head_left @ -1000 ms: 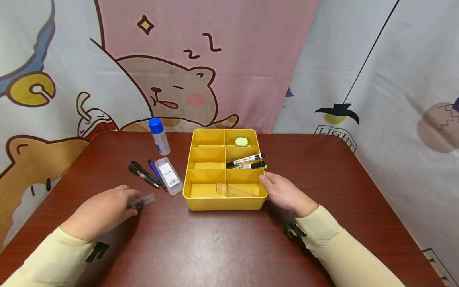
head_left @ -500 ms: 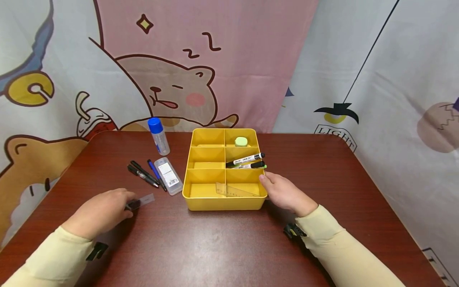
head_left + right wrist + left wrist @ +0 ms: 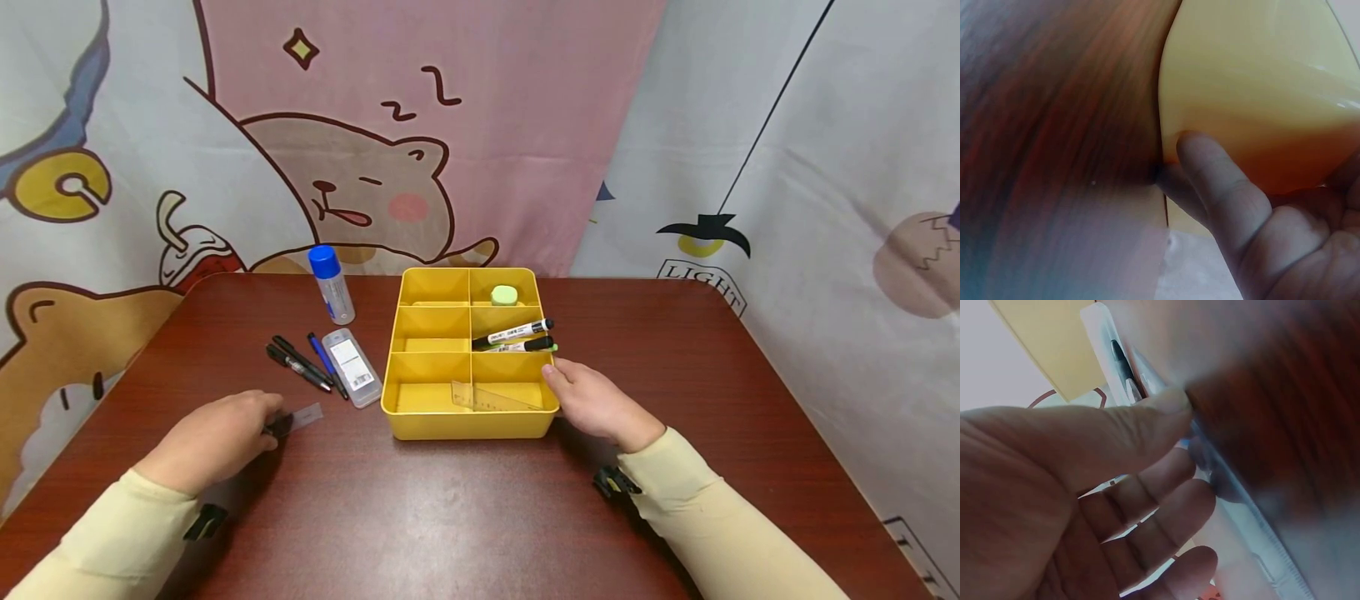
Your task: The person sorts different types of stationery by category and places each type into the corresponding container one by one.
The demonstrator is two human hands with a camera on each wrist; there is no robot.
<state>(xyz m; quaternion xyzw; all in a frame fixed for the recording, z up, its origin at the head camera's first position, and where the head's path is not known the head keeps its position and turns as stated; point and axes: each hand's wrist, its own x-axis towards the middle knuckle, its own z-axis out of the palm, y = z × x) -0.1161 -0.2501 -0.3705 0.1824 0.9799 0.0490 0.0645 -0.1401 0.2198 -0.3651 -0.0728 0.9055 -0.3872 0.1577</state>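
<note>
One left hand (image 3: 213, 436), fingers pinching clear ruler (image 3: 307, 414); right hand (image 3: 597, 403), fingers extended against tray (image 3: 468, 427)

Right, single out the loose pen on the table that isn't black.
The blue pen, lying right beside the clear case; the other two pens are black.

- A long left sleeve (image 3: 123, 529) and a long right sleeve (image 3: 720, 521) are worn, both in plain pale cream cloth.
- A black left wrist device (image 3: 206, 522) is worn beside the sleeve's end.
- A black right wrist device (image 3: 615, 482), patched with dull yellow, is worn likewise.
</note>
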